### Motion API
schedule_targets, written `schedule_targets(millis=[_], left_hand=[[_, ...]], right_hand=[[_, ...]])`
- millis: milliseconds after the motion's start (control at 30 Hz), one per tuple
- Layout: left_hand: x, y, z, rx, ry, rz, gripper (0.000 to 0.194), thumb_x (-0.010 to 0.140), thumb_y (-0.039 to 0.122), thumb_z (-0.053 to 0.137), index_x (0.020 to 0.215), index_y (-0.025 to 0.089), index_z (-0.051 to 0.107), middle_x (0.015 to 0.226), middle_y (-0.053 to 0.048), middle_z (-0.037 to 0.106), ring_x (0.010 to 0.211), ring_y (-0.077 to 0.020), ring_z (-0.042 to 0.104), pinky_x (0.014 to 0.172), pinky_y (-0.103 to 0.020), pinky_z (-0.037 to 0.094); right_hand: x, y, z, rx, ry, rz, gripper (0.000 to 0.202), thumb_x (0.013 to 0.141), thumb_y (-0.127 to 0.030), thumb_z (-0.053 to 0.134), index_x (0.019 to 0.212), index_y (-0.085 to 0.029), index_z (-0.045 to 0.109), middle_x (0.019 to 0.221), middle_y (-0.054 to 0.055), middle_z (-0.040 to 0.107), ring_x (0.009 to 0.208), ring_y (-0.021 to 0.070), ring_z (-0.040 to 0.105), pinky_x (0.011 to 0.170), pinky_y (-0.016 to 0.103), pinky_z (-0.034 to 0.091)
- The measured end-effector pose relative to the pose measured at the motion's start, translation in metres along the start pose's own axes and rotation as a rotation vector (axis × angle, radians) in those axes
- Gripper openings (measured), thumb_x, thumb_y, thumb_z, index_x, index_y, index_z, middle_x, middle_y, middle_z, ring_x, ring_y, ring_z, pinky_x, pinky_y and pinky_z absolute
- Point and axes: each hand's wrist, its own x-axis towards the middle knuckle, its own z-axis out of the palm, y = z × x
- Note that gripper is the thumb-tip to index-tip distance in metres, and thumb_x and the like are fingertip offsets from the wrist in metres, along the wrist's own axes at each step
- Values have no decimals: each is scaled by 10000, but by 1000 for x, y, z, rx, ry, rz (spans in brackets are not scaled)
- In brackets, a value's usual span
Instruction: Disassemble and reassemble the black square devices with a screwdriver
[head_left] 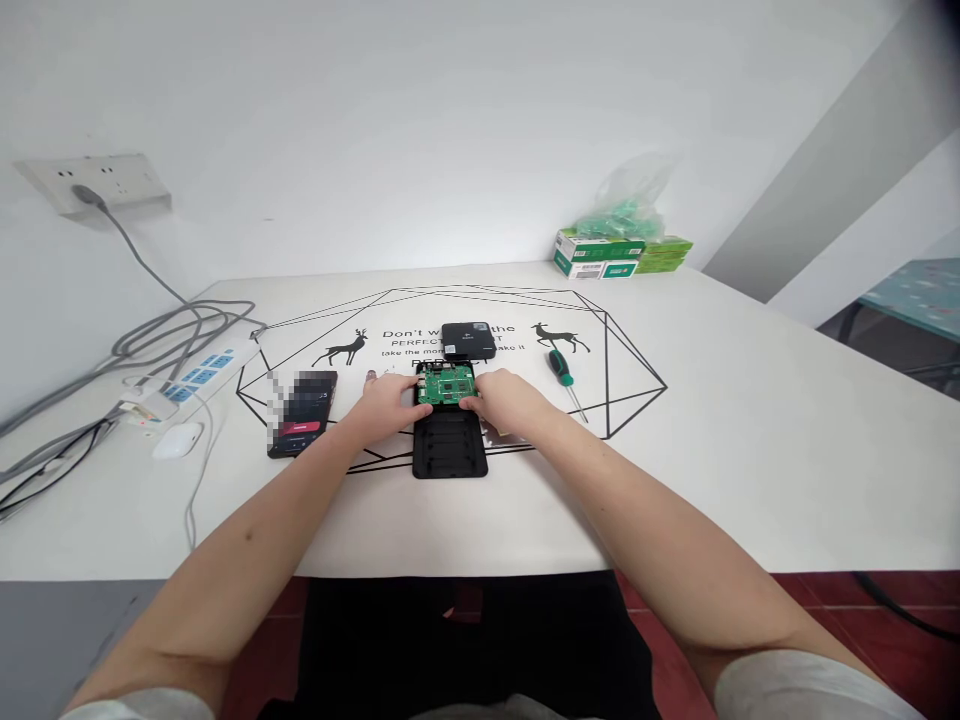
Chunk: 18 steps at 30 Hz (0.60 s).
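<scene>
A green circuit board point(446, 384) lies at or just above the far half of a long black plastic case point(450, 448); whether it rests in the case I cannot tell. My left hand point(386, 405) grips the board's left edge, thumb at the near left corner. On the opposite side my right hand point(504, 398) grips the right edge, with its thumb near the front right corner. Just beyond the board sits a black box-shaped device point(469, 340) with small labels. A screwdriver point(561, 372) with a green and black handle lies to the right of my right hand.
A phone point(306, 412) lies left of my left forearm. Farther left are a power strip point(206, 375), a white earbud case point(178, 440) and tangled grey cables point(169, 328). Green and white boxes point(598, 252) with a plastic bag point(626, 205) stand by the wall. Something flat is partly under my right wrist.
</scene>
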Motion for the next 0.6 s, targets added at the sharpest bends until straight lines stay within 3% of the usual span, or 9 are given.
schedule_targets(millis=[367, 600], left_hand=[[1, -1, -1, -62, 26, 12, 454, 915, 446, 707, 1319, 259, 795, 1404, -68, 783, 1350, -375, 699, 1179, -492, 525], [2, -2, 2, -107, 20, -1, 505, 896, 443, 704, 1352, 238, 771, 1386, -74, 791, 1320, -362, 718, 1179, -491, 524]], right_hand=[[0, -2, 4, -86, 60, -29, 365, 1101, -399, 568, 1069, -129, 811, 936, 187, 835, 930, 302, 827, 795, 336, 586], [5, -1, 8, -129, 65, -36, 411, 1115, -403, 525, 1070, -123, 824, 956, 218, 831, 1019, 349, 830, 830, 364, 595]])
